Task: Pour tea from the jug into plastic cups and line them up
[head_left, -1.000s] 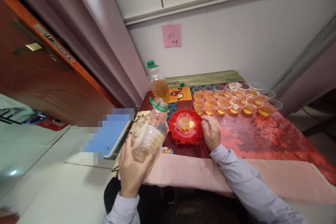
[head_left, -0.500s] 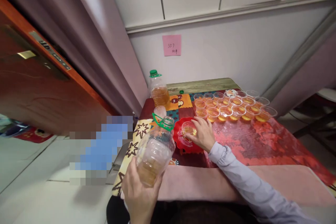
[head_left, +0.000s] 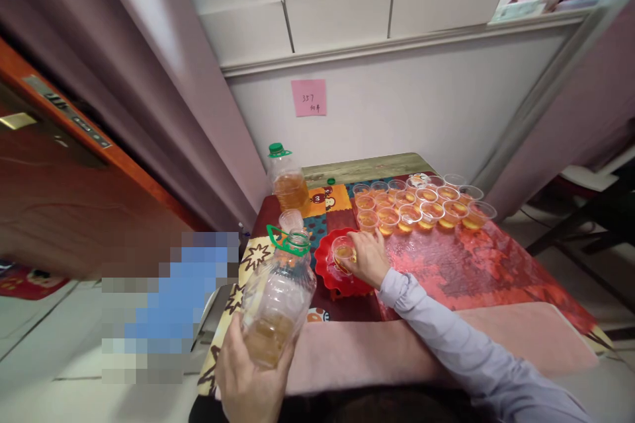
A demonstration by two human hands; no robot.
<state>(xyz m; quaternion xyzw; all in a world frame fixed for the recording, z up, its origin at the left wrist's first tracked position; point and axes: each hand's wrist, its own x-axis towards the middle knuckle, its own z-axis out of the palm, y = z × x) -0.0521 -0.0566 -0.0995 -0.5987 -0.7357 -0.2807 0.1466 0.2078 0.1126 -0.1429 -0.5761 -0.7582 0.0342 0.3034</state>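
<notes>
My left hand (head_left: 253, 370) is wrapped round the lower part of a clear plastic bottle (head_left: 280, 294) with a green carry ring and an uncapped mouth. A little amber liquid lies in its bottom, and the bottle leans slightly to the right. With my right hand (head_left: 370, 258) I grip the rim of a clear plastic cup (head_left: 344, 252) holding some of the same liquid. That cup is over a red scalloped plate (head_left: 325, 275); whether it rests on the plate I cannot tell. Behind the bottle stand clear cups (head_left: 290, 220), apparently stacked.
Several filled plastic cups (head_left: 411, 215) stand in rows at the back right of the table. A capped bottle (head_left: 290, 190) of amber liquid stands back left, near a loose green cap (head_left: 331, 181). A pink cloth (head_left: 347, 353) covers the table's front edge. A wooden door (head_left: 64, 165) is at left.
The camera view has shifted, so the scene sits farther left. Both hands keep their holds on the bottle and the cup, and the bottle stands slightly more upright.
</notes>
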